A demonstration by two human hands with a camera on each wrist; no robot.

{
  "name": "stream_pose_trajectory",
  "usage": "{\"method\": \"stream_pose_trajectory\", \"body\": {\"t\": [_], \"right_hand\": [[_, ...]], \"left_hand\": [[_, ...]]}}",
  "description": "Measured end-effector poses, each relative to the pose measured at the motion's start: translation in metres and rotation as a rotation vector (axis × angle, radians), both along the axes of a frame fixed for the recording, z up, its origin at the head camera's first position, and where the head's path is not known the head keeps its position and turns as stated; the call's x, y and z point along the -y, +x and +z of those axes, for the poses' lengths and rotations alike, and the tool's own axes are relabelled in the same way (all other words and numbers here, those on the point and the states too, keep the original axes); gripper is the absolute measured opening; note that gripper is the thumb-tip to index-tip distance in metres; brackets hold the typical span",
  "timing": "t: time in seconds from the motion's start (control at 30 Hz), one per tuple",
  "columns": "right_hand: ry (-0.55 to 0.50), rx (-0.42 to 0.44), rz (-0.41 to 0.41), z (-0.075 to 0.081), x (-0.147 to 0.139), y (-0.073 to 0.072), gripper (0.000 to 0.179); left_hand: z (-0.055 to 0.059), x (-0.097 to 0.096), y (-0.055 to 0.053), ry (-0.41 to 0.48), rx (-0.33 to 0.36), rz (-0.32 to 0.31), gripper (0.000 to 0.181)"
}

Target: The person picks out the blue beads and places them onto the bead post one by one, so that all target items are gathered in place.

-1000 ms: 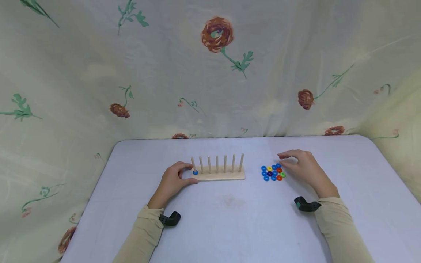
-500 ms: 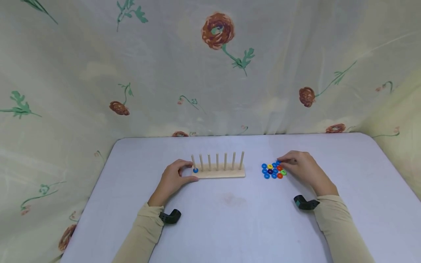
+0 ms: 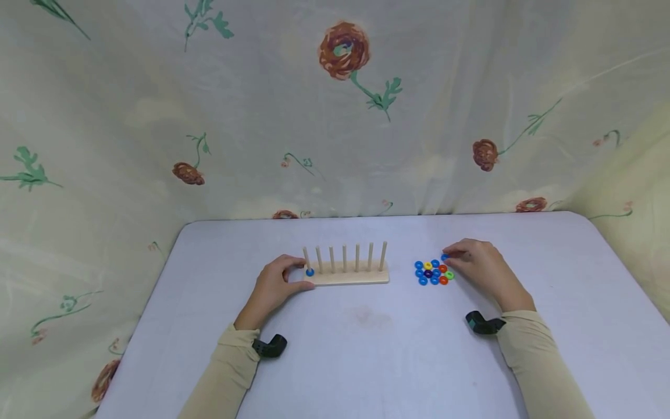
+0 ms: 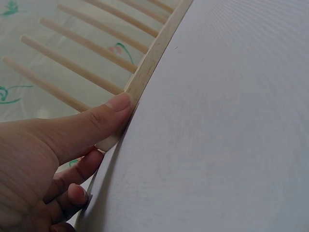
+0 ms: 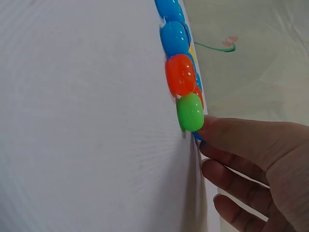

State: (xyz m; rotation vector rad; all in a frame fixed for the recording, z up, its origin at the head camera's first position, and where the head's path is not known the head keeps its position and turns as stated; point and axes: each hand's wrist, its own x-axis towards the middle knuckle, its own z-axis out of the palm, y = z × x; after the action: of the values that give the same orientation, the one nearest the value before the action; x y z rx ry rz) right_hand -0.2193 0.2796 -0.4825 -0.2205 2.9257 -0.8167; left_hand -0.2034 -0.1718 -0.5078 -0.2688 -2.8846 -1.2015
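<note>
My left hand (image 3: pixel 274 285) grips the left end of a wooden peg rack (image 3: pixel 348 280), its thumb along the front edge of the base, as the left wrist view shows. A row of several upright pegs stands on the base. One blue ring (image 3: pixel 310 272) sits at the foot of the leftmost peg. My right hand (image 3: pixel 484 269) pinches another blue ring (image 3: pixel 445 256) between thumb and finger, at the far right corner of a cluster of rings. In the right wrist view a green ring (image 5: pixel 190 112) partly hides that pinched ring. Beside the green ring is a red one (image 5: pixel 181 76).
The cluster holds several blue rings (image 3: pixel 423 281), a yellow ring (image 3: pixel 428 265), a dark purple ring (image 3: pixel 428 273) and two red ones, lying flat on the white table (image 3: pixel 377 361). A flowered curtain (image 3: pixel 251 116) hangs behind the table's far edge.
My right thumb and finger have come together on the blue ring at the cluster's corner, and the ring has shifted slightly right, away from its neighbours. The left hand and rack stay put.
</note>
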Motion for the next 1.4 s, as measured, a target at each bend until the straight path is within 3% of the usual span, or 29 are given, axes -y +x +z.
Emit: {"method": "stream_pose_trajectory", "body": {"t": [0.63,1.4], "right_hand": [[-0.032,-0.025,-0.023,-0.002,-0.003,0.000,0.032],[-0.069,-0.082,-0.003,0.013,0.010,0.000,0.030]], "left_hand": [[-0.003,0.000,-0.002,-0.001,0.005,0.001,0.056],[-0.001,0.001,-0.001,0.000,0.005,-0.003,0.055]]}}
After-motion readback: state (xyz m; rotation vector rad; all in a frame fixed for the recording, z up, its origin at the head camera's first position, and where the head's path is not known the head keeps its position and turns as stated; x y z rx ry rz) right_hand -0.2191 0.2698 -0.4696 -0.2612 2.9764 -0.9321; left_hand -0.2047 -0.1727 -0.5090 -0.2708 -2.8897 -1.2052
